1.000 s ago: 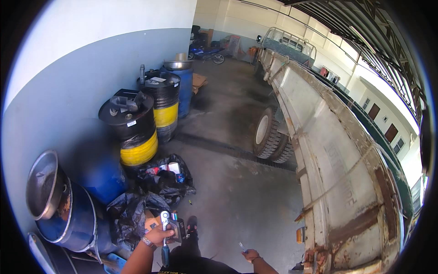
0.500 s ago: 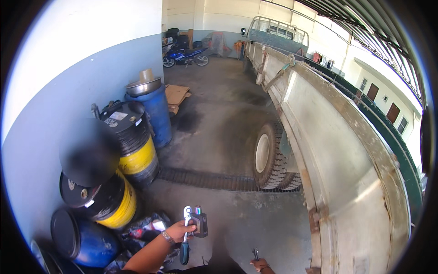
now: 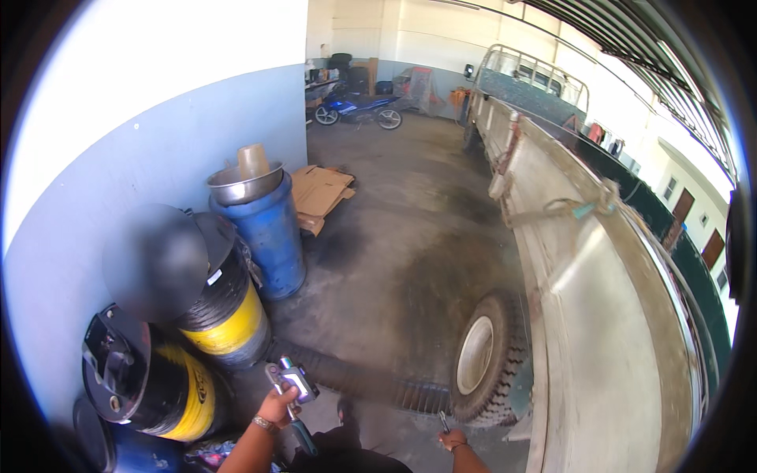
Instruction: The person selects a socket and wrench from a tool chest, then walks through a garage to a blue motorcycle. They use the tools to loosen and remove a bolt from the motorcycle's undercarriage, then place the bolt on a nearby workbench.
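Observation:
My left hand (image 3: pixel 277 406) is closed on a ratchet wrench (image 3: pixel 303 435) with a dark teal handle and on a small black device (image 3: pixel 300 383) with a lit screen and a shiny cylinder on top. My right hand (image 3: pixel 453 441), low at the right, grips a small silver tool (image 3: pixel 443 422), too small to make out clearly. It is nearest the truck tyre (image 3: pixel 479 355). Beside me at the left stand black-and-yellow drums (image 3: pixel 225 331).
A blue barrel (image 3: pixel 264 248) bears a steel basin (image 3: pixel 229 189), with flattened cardboard (image 3: pixel 319 197) behind it. The flatbed truck's side panel (image 3: pixel 595 331) runs along my right. A grated drain channel (image 3: pixel 371 386) crosses the floor. A motorcycle (image 3: pixel 355 110) stands far back.
I have advanced between drums and truck: the blue barrel, cardboard and rear wheel are closer, and the near bags have mostly left view. Both hands still carry their tools, low in view.

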The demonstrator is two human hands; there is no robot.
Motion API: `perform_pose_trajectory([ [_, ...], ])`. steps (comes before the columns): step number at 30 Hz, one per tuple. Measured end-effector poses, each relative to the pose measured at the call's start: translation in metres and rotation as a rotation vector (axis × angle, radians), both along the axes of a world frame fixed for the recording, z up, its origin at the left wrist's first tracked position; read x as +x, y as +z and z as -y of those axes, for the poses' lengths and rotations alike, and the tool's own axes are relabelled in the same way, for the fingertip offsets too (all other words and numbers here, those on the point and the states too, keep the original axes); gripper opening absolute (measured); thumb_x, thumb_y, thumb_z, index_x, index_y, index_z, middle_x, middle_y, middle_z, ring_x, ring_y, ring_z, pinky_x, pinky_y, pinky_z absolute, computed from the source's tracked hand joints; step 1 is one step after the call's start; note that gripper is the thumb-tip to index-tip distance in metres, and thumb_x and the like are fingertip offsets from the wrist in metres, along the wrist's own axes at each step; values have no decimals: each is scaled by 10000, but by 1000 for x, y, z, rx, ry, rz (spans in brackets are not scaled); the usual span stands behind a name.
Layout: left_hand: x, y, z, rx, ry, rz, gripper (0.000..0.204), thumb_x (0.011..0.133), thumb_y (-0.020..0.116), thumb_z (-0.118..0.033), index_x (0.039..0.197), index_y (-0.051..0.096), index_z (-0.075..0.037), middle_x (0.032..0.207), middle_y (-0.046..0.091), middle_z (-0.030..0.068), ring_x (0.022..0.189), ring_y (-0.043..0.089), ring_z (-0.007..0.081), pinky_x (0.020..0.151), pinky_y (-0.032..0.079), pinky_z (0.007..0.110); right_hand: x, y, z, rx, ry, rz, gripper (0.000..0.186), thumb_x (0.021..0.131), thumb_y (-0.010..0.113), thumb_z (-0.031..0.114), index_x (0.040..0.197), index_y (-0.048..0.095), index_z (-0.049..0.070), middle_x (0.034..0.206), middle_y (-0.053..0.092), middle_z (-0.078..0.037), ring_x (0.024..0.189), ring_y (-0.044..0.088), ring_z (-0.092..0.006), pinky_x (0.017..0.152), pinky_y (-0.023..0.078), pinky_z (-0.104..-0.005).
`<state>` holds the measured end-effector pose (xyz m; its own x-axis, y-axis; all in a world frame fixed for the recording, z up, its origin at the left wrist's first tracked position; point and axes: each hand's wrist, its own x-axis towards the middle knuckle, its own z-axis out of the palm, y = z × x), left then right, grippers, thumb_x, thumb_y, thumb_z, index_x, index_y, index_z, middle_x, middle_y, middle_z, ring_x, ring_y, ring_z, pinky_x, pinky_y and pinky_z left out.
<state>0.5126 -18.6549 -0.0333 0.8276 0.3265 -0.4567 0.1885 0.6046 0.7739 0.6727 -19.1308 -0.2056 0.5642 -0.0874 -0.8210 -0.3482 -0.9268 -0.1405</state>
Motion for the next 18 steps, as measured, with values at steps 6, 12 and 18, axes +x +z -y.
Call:
perform_pose_trajectory([
  [6, 168, -20, -70, -24, -36, 100, 145, 882, 673, -208, 946, 544, -193, 834, 594, -45, 712, 575, 114, 550, 451, 282, 177, -21, -42, -26, 143, 207, 482, 877, 556, 576, 868, 780, 149, 793, 701, -132, 794, 676, -285, 787, 506, -403],
  [12, 410, 0, -115, -131, -151, 11, 142, 881, 678, -211, 974, 573, -187, 865, 613, -50, 717, 552, 91, 564, 416, 264, 277, -46, -72, -28, -68, -114, 475, 870, 567, 565, 1012, 746, 149, 848, 708, -102, 703, 680, -233, 706, 530, -385],
  [18, 662, -6, -140, -117, -318, 2, 172, 880, 688, -216, 1018, 596, -171, 904, 634, -44, 765, 575, 78, 582, 432, 255, 408, -57, -122, 51, -336, -220, 390, 847, 618, 492, 918, 726, 124, 776, 690, -98, 653, 659, -214, 631, 503, -376],
])
